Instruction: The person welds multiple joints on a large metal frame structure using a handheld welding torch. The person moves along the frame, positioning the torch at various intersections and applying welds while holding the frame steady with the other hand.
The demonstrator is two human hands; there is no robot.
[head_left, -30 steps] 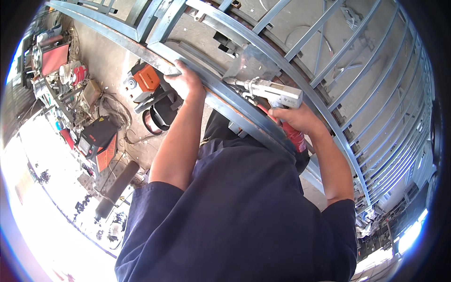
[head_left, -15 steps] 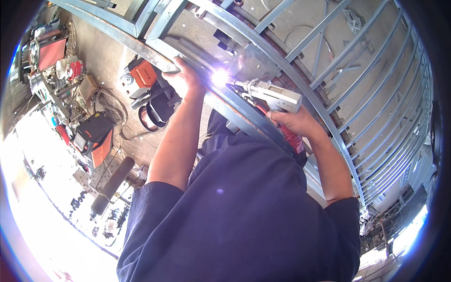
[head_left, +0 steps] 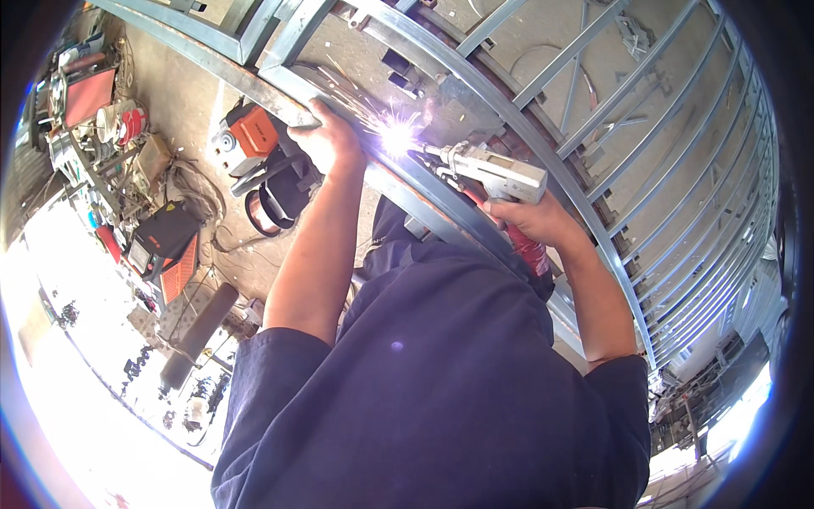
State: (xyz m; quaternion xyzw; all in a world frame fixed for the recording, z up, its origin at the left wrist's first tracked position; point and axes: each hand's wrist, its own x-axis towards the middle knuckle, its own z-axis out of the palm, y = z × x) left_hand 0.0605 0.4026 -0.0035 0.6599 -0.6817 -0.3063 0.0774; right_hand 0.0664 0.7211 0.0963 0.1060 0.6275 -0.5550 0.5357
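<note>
Sparks now brighter at the torch tip. Right hand fingers wrap its grip; left hand clamps the stiff, heavy steel frame beside the arc.

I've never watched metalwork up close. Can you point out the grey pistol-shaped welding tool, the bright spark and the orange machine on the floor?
Grey pistol-shaped welding tool (head_left: pixel 496 174), head view: its body.
Bright spark (head_left: pixel 397 136), head view: glowing centre.
Orange machine (head_left: pixel 253 134), head view: orange casing.
</note>
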